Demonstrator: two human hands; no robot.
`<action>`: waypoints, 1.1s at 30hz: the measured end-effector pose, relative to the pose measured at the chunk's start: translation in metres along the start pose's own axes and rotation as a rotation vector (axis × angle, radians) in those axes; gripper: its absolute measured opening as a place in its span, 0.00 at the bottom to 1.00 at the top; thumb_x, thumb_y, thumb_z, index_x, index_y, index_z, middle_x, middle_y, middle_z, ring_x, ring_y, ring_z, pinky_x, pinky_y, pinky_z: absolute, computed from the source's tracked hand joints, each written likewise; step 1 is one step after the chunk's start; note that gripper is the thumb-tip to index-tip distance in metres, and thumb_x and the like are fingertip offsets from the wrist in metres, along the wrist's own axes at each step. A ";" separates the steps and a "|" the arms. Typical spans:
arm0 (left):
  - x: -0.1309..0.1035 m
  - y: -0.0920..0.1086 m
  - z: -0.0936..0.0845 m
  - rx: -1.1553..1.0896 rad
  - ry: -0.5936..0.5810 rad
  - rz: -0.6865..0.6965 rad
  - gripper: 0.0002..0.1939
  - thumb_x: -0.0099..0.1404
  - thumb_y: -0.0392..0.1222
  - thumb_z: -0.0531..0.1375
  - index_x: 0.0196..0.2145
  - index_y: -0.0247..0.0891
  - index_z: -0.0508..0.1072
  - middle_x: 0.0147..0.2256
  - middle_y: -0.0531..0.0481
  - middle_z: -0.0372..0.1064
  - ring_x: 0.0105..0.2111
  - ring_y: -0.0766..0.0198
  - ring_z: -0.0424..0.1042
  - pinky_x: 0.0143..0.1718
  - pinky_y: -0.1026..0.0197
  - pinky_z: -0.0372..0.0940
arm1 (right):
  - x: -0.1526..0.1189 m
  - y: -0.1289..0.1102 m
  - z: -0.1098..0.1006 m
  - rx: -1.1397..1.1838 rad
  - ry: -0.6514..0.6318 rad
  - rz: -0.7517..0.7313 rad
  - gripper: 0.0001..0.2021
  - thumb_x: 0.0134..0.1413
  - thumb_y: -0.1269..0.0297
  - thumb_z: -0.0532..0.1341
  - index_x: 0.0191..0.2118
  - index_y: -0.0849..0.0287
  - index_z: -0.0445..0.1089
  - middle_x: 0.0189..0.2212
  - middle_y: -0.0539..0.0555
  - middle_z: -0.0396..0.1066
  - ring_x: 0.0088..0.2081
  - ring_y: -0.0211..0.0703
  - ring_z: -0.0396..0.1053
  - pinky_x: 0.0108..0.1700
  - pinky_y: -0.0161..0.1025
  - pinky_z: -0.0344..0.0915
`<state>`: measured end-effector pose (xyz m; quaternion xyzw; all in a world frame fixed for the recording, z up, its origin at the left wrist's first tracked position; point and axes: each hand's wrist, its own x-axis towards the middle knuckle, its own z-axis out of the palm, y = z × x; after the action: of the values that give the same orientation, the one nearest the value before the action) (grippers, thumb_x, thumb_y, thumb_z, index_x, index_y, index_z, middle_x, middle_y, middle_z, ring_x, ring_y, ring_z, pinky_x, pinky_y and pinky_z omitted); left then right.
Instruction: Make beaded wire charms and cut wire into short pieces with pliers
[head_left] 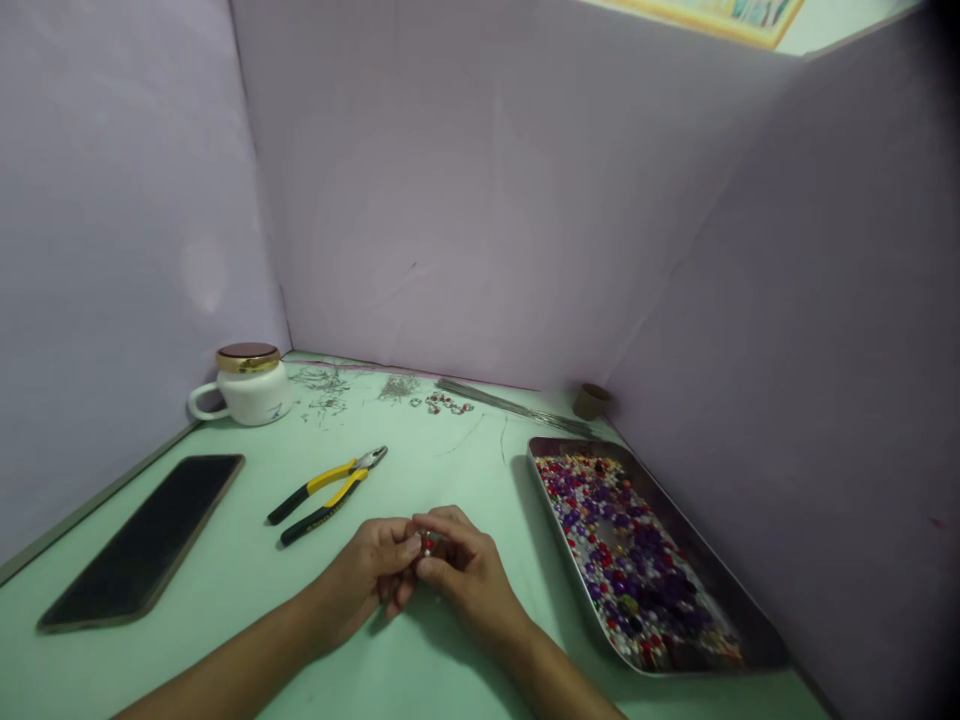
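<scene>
My left hand (pixel 375 565) and my right hand (pixel 469 570) meet above the near middle of the table, fingers pinched together. Between the fingertips of both is a small beaded piece (pixel 427 543) with red and clear or silvery beads; the fingers cover most of it. Just beyond my left hand lie pliers (pixel 330 492) with yellow and black handles, jaws pointing away to the right. Farther back sits a small cluster of red and silvery beaded pieces (pixel 442 403), resembling the one I hold.
At right stands a metal tray (pixel 551 520) of mixed beads. A phone (pixel 146 540) and a lidded white mug (pixel 255 395) are at left. Wire clippings (pixel 322 385), a bundle of thin wires (pixel 517 406) and a small brown pot (pixel 592 401) line the back. Pale walls enclose the table.
</scene>
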<state>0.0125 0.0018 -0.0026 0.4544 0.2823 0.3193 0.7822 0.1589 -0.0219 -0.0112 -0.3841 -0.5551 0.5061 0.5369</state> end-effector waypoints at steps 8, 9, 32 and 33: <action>0.000 -0.001 0.000 0.069 0.009 0.005 0.13 0.59 0.47 0.57 0.27 0.32 0.69 0.13 0.56 0.57 0.11 0.75 0.51 0.11 0.72 0.48 | 0.001 -0.002 -0.001 -0.061 -0.025 -0.011 0.13 0.44 0.67 0.63 0.39 0.54 0.74 0.34 0.53 0.63 0.35 0.42 0.63 0.34 0.38 0.61; 0.000 -0.001 0.000 0.076 0.010 0.008 0.13 0.59 0.47 0.57 0.27 0.32 0.69 0.13 0.56 0.57 0.11 0.75 0.51 0.11 0.72 0.47 | 0.001 -0.003 0.000 -0.063 -0.023 -0.011 0.12 0.44 0.67 0.63 0.39 0.54 0.74 0.34 0.53 0.62 0.35 0.42 0.62 0.33 0.38 0.61; 0.000 0.001 -0.002 0.086 0.099 0.012 0.16 0.54 0.50 0.60 0.22 0.32 0.68 0.11 0.58 0.56 0.11 0.76 0.48 0.11 0.71 0.44 | 0.002 0.004 0.001 0.107 -0.020 0.054 0.18 0.37 0.63 0.68 0.40 0.53 0.73 0.35 0.52 0.63 0.21 0.31 0.60 0.21 0.31 0.59; 0.002 0.002 -0.004 0.076 0.135 0.018 0.16 0.55 0.50 0.60 0.21 0.33 0.67 0.11 0.58 0.56 0.11 0.76 0.48 0.11 0.72 0.44 | 0.003 0.008 0.001 0.153 -0.017 0.101 0.25 0.34 0.63 0.70 0.44 0.52 0.70 0.35 0.52 0.64 0.21 0.30 0.60 0.21 0.31 0.59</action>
<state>0.0102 0.0058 -0.0024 0.4636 0.3422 0.3455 0.7407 0.1565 -0.0176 -0.0177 -0.3651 -0.4994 0.5765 0.5338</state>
